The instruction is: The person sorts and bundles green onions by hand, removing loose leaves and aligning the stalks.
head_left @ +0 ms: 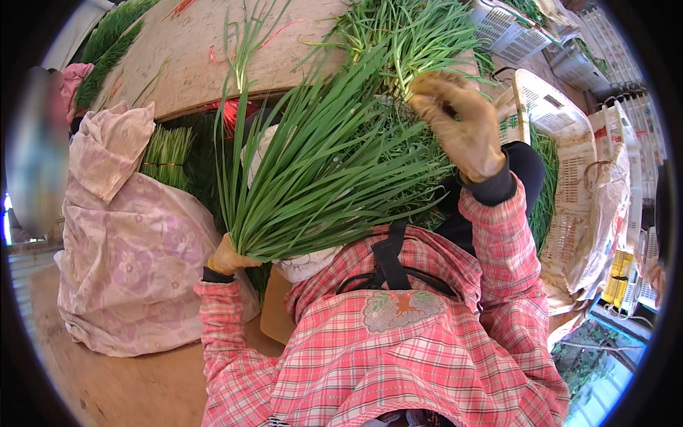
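My left hand, in a tan glove, is closed round the stalk ends of a large bunch of green chives. The long flat leaves fan up and to the right across my lap. My right hand, in a stained tan glove, is raised beside the near edge of the table. Its fingers are curled into a pinch near the pale ends of a loose pile of chives; whatever lies between the fingertips is too hidden to name. A few separate chives lie on the wooden table.
At my left stands a bundle covered in flowered cloth, with a tied bunch of chives behind it. White plastic crates stand on the right, some holding greens. Red ties hang at the table's near edge. Another person is at far left.
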Available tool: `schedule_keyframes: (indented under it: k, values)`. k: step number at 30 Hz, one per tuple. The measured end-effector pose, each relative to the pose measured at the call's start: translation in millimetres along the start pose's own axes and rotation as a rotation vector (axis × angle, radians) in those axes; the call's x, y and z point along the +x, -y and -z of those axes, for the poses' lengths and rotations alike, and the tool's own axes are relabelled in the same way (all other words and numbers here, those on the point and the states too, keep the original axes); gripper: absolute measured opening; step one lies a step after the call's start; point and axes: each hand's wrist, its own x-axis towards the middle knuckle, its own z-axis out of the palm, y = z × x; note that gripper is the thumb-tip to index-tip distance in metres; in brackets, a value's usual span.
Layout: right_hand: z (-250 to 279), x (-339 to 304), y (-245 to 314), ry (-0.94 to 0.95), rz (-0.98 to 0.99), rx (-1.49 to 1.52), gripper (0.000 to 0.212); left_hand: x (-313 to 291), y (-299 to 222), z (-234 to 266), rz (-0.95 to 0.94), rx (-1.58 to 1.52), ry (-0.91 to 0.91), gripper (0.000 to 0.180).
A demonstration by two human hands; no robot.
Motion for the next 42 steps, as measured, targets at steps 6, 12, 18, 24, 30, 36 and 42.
schedule_keyframes:
  k: [6, 12, 18, 24, 30, 36, 42]
  values:
    - [-24.8, 3.5, 51.3, 0.077, 0.459, -0.286, 0.039, -2.5, -1.5, -1.1, -0.005, 0.074, -0.045, 0.05]
    - [-47.4, -30.2, 37.0, -0.014, -0.123, 0.844, 0.008, -1.6, -1.1, 5.3, 0.121, 0.083, -0.034, 0.073]
    - [31.0, -26.2, -7.6, -0.109, -0.333, 0.557, 0.016, -1.2, -1.3, -4.9, 0.023, 0.007, -0.049, 0.062]
    - [16.2, -46.6, -35.7, 0.244, 0.102, -0.202, 0.033, 1.7, 11.2, 3.1, 0.029, -0.011, -0.062, 0.066]
    - [-6.5, -72.3, -65.3, -0.126, -0.457, 0.696, 0.013, 1.3, 1.2, 5.3, 0.022, 0.167, -0.026, 0.068]
    - [33.1, -64.3, -79.7, -0.09, -0.345, 0.107, 0.017, 0.3, 14.2, 15.9, -0.003, 0.312, -0.009, 0.075]
    - [12.4, -67.4, -61.5, 0.173, -0.072, -0.059, 0.022, 1.7, 10.3, 6.4, 0.06, 0.065, -0.039, 0.08]
